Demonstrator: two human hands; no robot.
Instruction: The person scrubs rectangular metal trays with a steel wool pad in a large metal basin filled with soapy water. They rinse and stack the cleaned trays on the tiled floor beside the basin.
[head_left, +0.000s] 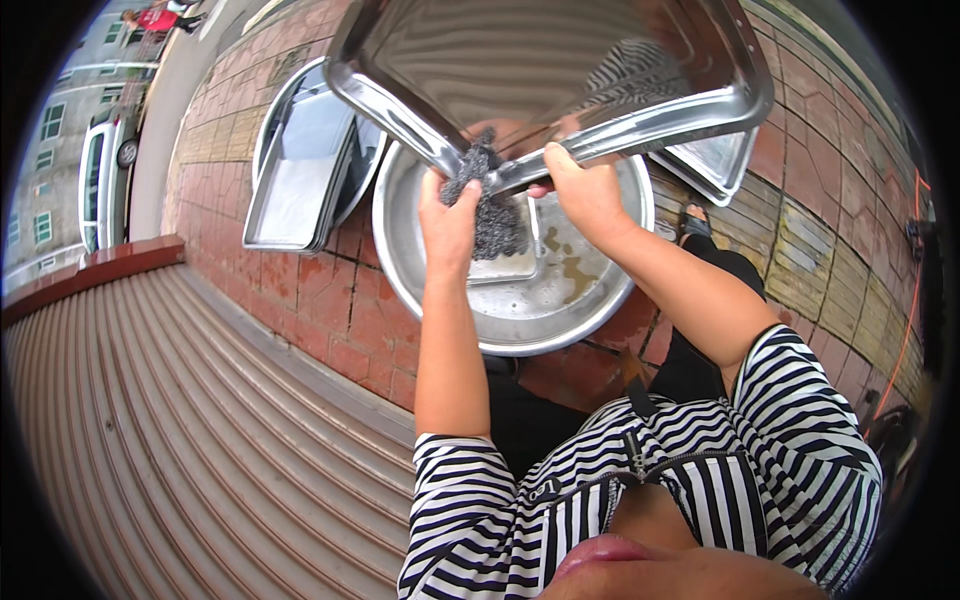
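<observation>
My left hand (450, 217) pinches a clump of grey steel wool (469, 176) against the near corner of a large, shiny metal tray (630, 124). My right hand (585, 187) grips the rim of that tray a little to the right of the corner. The tray is held tilted above a wide, round metal basin (514, 337). In the basin lies a small rectangular metal tray (517, 270) with more dark steel wool (499, 229) above it, partly hidden by my left hand. Brownish liquid (577, 277) pools on the basin's floor.
Stacked metal trays (292, 187) rest in another round basin (266, 124) at the left. More trays (716, 165) lie at the right on the red paving. A corrugated metal shutter (225, 435) runs along the lower left. A person (159, 20) and a white van (101, 180) are farther off.
</observation>
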